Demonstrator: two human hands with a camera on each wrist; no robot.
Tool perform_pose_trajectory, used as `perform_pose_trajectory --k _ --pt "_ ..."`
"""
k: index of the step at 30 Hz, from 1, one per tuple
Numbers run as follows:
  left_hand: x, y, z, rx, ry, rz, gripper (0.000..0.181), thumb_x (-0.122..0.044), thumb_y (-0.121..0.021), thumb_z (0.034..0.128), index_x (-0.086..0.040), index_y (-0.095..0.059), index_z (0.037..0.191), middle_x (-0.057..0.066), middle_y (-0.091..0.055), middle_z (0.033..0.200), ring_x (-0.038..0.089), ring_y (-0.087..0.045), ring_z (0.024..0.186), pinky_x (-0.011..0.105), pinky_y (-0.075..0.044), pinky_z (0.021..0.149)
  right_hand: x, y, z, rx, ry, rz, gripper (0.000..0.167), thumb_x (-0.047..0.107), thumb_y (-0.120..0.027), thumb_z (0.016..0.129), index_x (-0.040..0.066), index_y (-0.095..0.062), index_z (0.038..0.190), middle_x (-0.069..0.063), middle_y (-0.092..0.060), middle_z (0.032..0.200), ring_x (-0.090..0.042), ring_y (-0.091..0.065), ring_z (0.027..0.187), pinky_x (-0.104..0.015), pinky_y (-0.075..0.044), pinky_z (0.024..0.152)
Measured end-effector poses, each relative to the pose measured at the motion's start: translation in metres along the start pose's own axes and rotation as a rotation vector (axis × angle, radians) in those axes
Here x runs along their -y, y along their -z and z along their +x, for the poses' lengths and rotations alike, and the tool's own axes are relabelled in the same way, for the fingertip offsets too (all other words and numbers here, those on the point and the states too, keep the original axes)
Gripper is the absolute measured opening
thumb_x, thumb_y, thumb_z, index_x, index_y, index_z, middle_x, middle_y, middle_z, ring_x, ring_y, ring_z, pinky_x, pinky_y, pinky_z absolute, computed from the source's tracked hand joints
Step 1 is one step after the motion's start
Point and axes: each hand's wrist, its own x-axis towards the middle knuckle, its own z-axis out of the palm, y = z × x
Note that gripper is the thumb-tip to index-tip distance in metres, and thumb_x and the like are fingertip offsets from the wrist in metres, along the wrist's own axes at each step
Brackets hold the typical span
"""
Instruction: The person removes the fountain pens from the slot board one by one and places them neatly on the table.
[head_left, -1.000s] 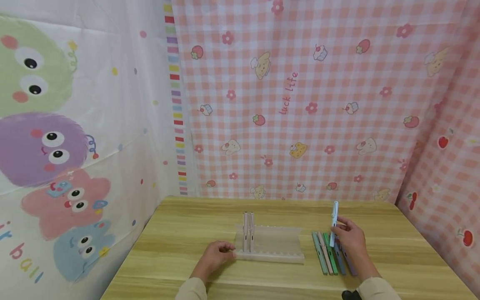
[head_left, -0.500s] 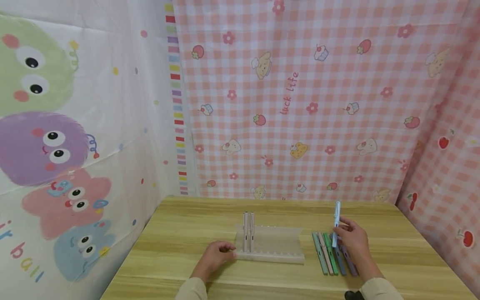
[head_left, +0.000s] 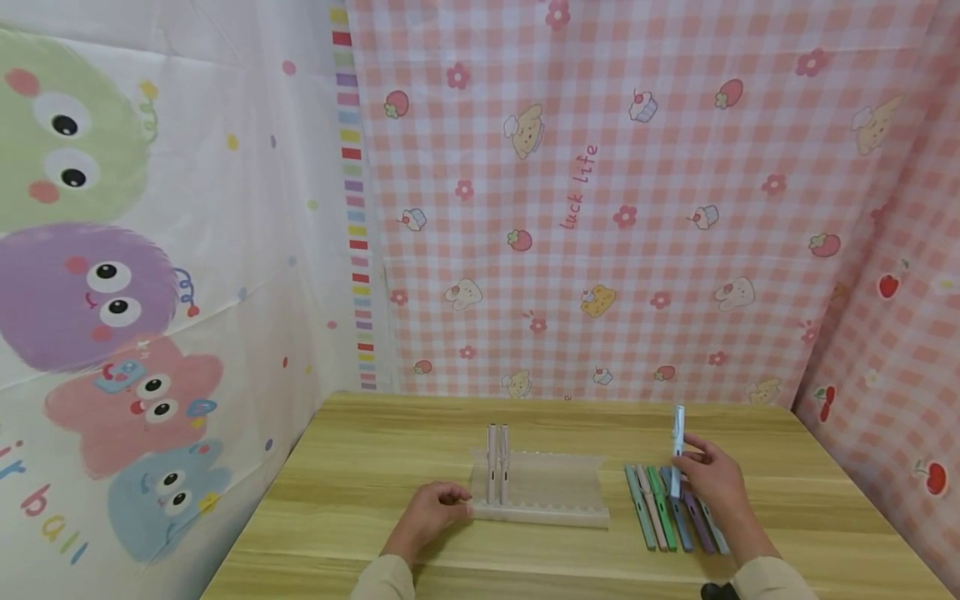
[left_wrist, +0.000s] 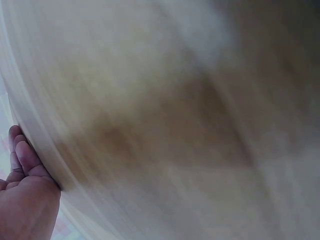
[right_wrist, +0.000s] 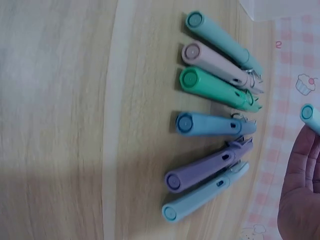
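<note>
Upright in my right hand (head_left: 716, 479) is a light blue pen (head_left: 678, 437), pinched between thumb and fingers above the row of pens. Only its round end shows in the right wrist view. My left hand (head_left: 433, 512) grips the left end of a clear plastic pen stand (head_left: 551, 483) by its corner; in the left wrist view the stand is out of sight. Two pale pinkish pens (head_left: 498, 462) stand side by side in its left slots. Several capped pens lie beneath my right hand, among them a green pen (right_wrist: 215, 87) and a purple pen (right_wrist: 207, 167).
The wooden table (head_left: 345, 458) reaches back to a pink checked cloth (head_left: 637, 250). A white cloth with cartoon figures (head_left: 112, 292) hangs at the left. A black object (head_left: 718, 592) lies partly in view at the table's front, near my right sleeve.
My right hand has shifted a little to the right with the light blue pen, uncovering another pale blue pen at the row's right end. My left hand and the stand stay put.
</note>
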Motion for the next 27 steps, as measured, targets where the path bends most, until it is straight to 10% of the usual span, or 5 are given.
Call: perform_pose_trajectory --k 27 --pt "-0.001 0.002 -0.001 0.02 -0.001 -0.001 0.017 -0.008 -0.078 0.0835 0.0 -0.073 0.098 0.006 -0.064 0.095 0.016 -0.054 0.086 0.034 -0.046 0.077 -0.034 0.056 0.015 0.26 0.024 0.039 0.065 0.005 -0.059 0.096 -0.014 -0.024 0.148 -0.019 -0.066 0.11 -0.02 -0.066 0.09 -0.038 -0.057 0.076"
